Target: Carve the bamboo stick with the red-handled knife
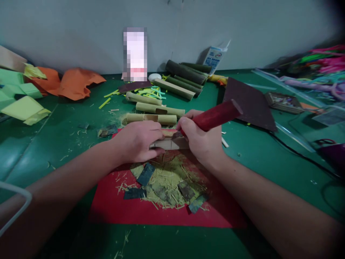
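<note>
table (258,201): green top, strewn with loose chips; the support under all the work.

sheet (107,207): red, flat on the table; best kept beneath the cut to catch debris.

right hand (203,142): fingers wrapped around the tool's handle, thumb pressed along it toward the tip. a steady wrist and short, light strokes would likely serve best.

left hand (138,140): fingertips above and thumb below, pinching the bamboo piece near its left end. these fingertips sit close to the tip's path; drawing them further back, or working away from them, seems wise.

tool (218,113): red handle, slanting down leftward to the bamboo piece; exact tip contact partly hidden.

slotted lengths (165,119): bamboo, lying just beyond the hands; openings usable as a pattern.

bamboo piece (172,144): lies crosswise between the hands, over the sheet's far part; dark marks on its near side, worth heeding.

dark scraps (146,174): several, on the sheet.

shavings (172,171): heaped nearer the wearer; brushing them aside would keep the marks readable.
</note>
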Tool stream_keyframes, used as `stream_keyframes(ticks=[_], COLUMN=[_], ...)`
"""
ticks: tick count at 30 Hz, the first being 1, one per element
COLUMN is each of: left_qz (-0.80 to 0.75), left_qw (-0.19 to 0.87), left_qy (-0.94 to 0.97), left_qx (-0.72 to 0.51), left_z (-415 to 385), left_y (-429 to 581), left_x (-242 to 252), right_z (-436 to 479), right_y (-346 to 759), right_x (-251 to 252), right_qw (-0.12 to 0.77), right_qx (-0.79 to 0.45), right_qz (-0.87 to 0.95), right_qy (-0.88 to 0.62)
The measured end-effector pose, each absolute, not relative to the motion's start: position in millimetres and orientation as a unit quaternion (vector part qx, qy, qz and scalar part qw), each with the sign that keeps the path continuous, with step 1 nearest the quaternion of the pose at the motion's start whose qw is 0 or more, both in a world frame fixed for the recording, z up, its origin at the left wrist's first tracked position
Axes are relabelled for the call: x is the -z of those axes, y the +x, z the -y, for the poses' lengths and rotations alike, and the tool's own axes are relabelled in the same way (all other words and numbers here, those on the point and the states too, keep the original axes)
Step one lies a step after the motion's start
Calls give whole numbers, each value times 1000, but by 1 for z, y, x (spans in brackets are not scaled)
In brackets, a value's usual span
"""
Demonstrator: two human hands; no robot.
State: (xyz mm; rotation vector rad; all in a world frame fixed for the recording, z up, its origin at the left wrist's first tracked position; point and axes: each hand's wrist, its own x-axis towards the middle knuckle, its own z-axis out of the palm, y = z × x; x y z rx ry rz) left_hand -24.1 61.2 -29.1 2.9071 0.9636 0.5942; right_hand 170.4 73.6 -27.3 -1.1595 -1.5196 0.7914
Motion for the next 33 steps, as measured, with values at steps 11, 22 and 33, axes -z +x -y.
stream_keyframes(ticks=[11, 22, 33], left_qz=[-329, -403, -406], left_qw=[20, -4, -10], left_qy=[925, 897, 899], left_qx=[-188, -180, -164], left_z=[-62, -62, -63], left_y=[-24, -19, -18], left_x=[30, 38, 36], right_z=[-75, -80, -87], right_y=[173, 165, 164], right_x=[31, 24, 24], right_qw=[502, 491, 462], right_qx=[-321, -322, -338], right_qz=[657, 676, 670], right_qy=[-462, -446, -473])
